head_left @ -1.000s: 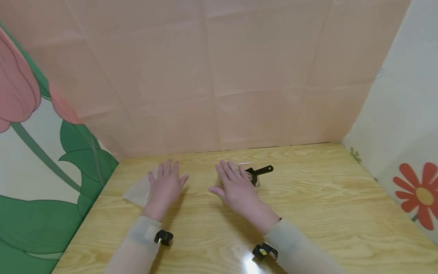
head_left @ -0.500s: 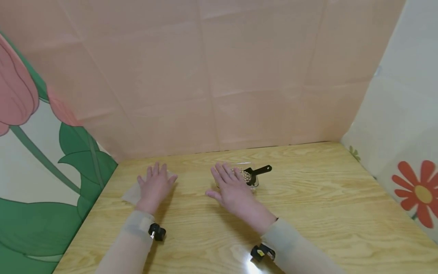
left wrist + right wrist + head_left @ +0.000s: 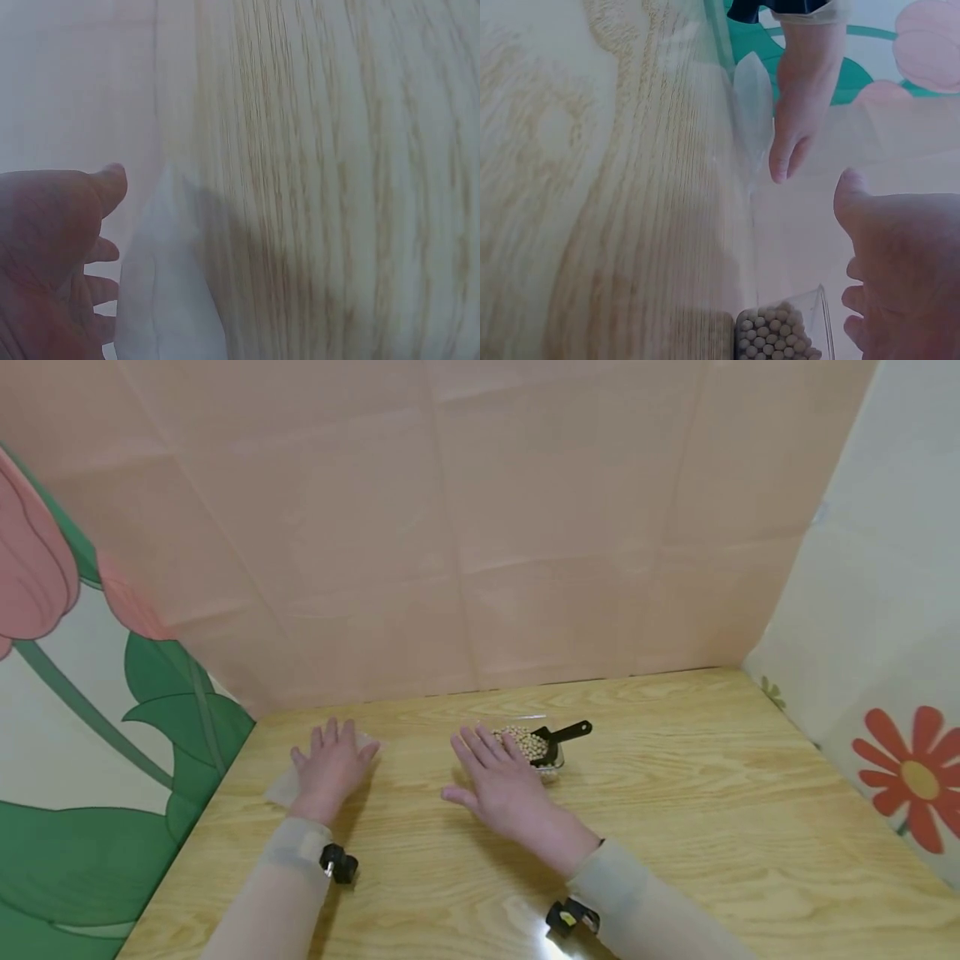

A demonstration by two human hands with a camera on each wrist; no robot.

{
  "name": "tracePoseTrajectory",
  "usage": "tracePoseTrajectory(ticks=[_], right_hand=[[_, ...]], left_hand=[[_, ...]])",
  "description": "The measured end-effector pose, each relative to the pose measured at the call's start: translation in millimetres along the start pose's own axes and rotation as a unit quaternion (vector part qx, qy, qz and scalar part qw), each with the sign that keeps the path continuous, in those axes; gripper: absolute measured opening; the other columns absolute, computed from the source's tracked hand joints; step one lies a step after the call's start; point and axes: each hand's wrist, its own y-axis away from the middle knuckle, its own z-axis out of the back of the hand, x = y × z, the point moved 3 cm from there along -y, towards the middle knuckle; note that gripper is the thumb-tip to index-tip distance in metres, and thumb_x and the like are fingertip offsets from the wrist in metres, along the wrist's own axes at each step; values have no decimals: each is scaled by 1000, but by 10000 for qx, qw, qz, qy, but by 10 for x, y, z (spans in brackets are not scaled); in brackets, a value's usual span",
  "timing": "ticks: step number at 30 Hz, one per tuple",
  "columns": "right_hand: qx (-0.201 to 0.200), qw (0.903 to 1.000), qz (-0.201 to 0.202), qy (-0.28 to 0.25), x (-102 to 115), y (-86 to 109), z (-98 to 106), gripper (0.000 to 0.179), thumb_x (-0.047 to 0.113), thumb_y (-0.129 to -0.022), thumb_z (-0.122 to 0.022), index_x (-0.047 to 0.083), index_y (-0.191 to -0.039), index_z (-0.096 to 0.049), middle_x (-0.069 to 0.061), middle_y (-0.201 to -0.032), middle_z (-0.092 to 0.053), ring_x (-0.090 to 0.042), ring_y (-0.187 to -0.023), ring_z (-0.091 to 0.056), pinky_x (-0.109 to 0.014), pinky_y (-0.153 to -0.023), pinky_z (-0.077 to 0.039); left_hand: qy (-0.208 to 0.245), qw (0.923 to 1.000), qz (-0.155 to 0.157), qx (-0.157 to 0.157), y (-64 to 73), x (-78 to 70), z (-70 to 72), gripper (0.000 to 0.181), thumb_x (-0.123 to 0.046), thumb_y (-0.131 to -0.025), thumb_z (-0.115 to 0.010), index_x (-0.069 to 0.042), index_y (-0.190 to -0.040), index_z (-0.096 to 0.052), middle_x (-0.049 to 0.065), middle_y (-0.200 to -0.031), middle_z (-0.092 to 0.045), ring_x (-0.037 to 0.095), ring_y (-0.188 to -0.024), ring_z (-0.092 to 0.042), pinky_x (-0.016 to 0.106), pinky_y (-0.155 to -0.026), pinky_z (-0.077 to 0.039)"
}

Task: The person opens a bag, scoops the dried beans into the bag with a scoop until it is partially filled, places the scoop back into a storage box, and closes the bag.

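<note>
My left hand [image 3: 327, 772] hovers with spread fingers over a flat, whitish translucent piece that looks like a pointed bag [image 3: 282, 789]. In the left wrist view this bag [image 3: 169, 285] rises to a tip beside the fingers, and none of them grips it. My right hand [image 3: 510, 793] is held out flat, fingers straight, in front of a clear box [image 3: 552, 774] and partly covering it. Small round beige beads [image 3: 525, 742] fill the box, and the right wrist view shows these beads [image 3: 776, 334] below the hand. A black scoop [image 3: 555, 740] lies in them, its handle sticking out to the right.
Everything stands on a wood-grain table [image 3: 697, 802]. Behind it hangs a pink sheet [image 3: 480, 527]. A wall with painted flowers [image 3: 918, 777] borders the right side, and a painted tulip wall [image 3: 82, 710] the left.
My left hand has moved left, further over the whitish bag. The right hand has shifted slightly left, so more of the beads and scoop shows. Neither hand has taken hold of anything.
</note>
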Motion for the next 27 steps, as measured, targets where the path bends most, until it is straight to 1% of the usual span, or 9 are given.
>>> tracePoseTrajectory(ticks=[5,10,16,22,27], right_hand=[[9,10000,40,-14,1,2,-16,87,68,-112,-41,14,-177,-21,-8,-183,-14,-33,-168,-15,-59,-133,-11],[29,10000,42,-42,-9,4,-29,86,67,-112,-42,14,-177,-21,-7,-183,-14,-33,-168,-15,-58,-133,-10],[82,9999,57,-55,-10,15,-24,86,67,-112,-42,14,-177,-22,-6,-183,-15,-31,-169,-12,-58,-133,-9],[64,9999,87,-30,-10,24,-20,86,66,-112,-43,13,-176,-22,-7,-182,-16,-31,-168,-12,-59,-133,-10],[21,9999,95,-96,-19,24,-23,86,65,-112,-45,13,-176,-23,-8,-182,-16,-31,-168,-13,-59,-133,-11]], left_hand=[[89,9999,87,76,7,44,5,78,-51,-116,-48,0,-171,-28,33,-177,-15,59,-162,-10,88,-117,-5],[115,9997,137,143,4,101,-8,79,-52,-116,-49,0,-172,-28,33,-177,-13,59,-162,-9,89,-116,-5],[65,9995,203,234,-4,161,-11,82,-54,-115,-48,1,-171,-27,39,-175,-12,61,-161,-8,88,-117,-4],[38,9991,328,274,-6,192,-18,87,-60,-113,-49,0,-171,-28,45,-170,-14,66,-157,-12,89,-115,-8],[110,9986,398,338,-15,222,-46,91,-64,-111,-49,0,-172,-27,48,-167,-19,70,-154,-14,90,-114,-9]])
